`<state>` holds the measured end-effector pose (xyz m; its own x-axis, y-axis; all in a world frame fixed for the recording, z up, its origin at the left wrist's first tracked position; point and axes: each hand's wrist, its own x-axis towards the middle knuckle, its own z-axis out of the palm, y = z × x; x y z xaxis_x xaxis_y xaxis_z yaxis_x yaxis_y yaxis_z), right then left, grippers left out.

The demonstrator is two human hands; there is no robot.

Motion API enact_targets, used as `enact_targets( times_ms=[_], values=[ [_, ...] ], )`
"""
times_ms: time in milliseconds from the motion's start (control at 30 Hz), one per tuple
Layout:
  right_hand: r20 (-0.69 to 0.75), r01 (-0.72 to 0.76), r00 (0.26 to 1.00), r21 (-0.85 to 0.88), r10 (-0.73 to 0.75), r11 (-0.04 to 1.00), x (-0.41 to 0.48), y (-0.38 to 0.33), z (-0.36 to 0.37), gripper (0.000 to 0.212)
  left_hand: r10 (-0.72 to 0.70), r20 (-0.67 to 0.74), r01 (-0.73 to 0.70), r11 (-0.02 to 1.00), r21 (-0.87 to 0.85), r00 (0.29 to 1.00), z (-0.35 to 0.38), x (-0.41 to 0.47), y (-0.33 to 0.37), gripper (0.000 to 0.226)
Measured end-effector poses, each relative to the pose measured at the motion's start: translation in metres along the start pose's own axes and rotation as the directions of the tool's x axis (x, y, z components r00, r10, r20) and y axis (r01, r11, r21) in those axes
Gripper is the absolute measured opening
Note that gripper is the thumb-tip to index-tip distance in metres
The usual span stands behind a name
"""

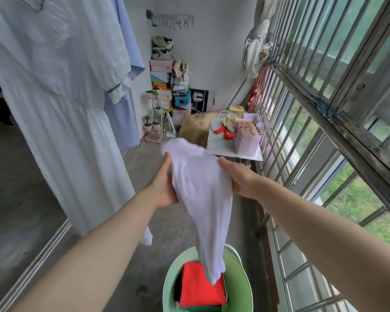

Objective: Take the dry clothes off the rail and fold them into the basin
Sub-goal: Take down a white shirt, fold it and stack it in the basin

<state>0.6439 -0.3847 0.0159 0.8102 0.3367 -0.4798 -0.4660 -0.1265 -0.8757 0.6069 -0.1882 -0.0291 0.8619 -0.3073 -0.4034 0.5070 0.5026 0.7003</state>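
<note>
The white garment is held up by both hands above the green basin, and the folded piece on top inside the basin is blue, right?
Not quite: the folded piece on top is red, not blue, as the head view shows. The rest holds: the left hand and the right hand hold the white garment up above the green basin.

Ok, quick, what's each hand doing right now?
Left hand: holding the white garment by its left edge.
Right hand: holding the same garment by its right edge, above the green basin.
</note>
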Motion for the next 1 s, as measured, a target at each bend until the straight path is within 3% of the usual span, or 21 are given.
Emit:
enact_targets(
  times_ms=[67, 133, 200, 267, 333, 400, 500, 600, 800, 867, 967, 1000],
  values=[
    [-0.076, -0.023, 0.997, 0.006, 0.023, 1.0, 0.001, 0.005, -0.005, 0.033, -0.061, -0.073, 0.072, 0.983, 0.166, 0.995, -0.008, 0.003, -0.003, 0.077],
    [-0.062, -0.065, 0.996, 0.076, 0.07, 0.995, 0.003, 0.013, -0.009, 0.035, -0.064, -0.093, 0.093, 0.929, 0.358, 0.994, -0.011, 0.004, -0.012, 0.04],
    [-0.017, -0.089, 0.996, 0.097, 0.091, 0.991, 0.002, 0.019, -0.009, 0.037, 0.033, -0.16, 0.043, 0.892, 0.449, 0.987, -0.011, 0.008, -0.021, 0.01],
    [-0.012, -0.091, 0.996, 0.019, 0.091, 0.996, 0.0, 0.019, -0.008, 0.039, 0.141, -0.242, -0.016, 0.891, 0.454, 0.96, -0.01, 0.011, -0.023, 0.029],
    [-0.113, -0.048, 0.993, -0.182, 0.027, 0.982, 0.003, 0.018, -0.01, 0.042, 0.218, -0.281, -0.066, 0.882, 0.466, 0.935, -0.011, 0.012, -0.018, 0.056],
    [-0.232, -0.028, 0.971, -0.328, -0.052, 0.944, 0.007, 0.018, -0.012, 0.046, 0.271, -0.254, -0.108, 0.851, 0.514, 0.928, -0.013, 0.012, -0.009, 0.068],
    [-0.291, -0.014, 0.953, -0.307, -0.08, 0.951, 0.013, 0.021, -0.008, 0.044, 0.332, -0.223, -0.132, 0.777, 0.616, 0.917, -0.006, 0.011, 0.003, 0.058],
    [-0.318, -0.022, 0.946, -0.267, -0.066, 0.964, 0.014, 0.024, 0.001, 0.041, 0.295, -0.276, -0.047, 0.756, 0.653, 0.915, 0.006, 0.011, 0.008, 0.044],
    [-0.226, 0.181, 0.913, -0.52, -0.339, 0.835, 0.016, 0.025, 0.001, 0.032, 0.174, -0.386, 0.157, 0.708, 0.689, 0.906, 0.007, 0.009, 0.013, 0.026],
    [-0.228, 0.14, 0.937, -0.453, -0.266, 0.881, 0.017, 0.025, 0.005, 0.032, 0.136, -0.381, 0.18, 0.706, 0.685, 0.915, 0.01, 0.006, 0.016, 0.006],
    [-0.132, 0.024, 0.99, -0.181, -0.048, 0.983, 0.01, 0.024, 0.008, 0.028, 0.02, -0.286, 0.232, 0.531, 0.815, 0.958, 0.003, 0.005, 0.016, 0.058],
    [-0.069, 0.007, 0.997, -0.157, -0.018, 0.988, 0.009, 0.025, 0.008, 0.029, 0.011, -0.261, 0.23, 0.444, 0.866, 0.965, 0.001, 0.007, 0.014, 0.063]
  ],
)
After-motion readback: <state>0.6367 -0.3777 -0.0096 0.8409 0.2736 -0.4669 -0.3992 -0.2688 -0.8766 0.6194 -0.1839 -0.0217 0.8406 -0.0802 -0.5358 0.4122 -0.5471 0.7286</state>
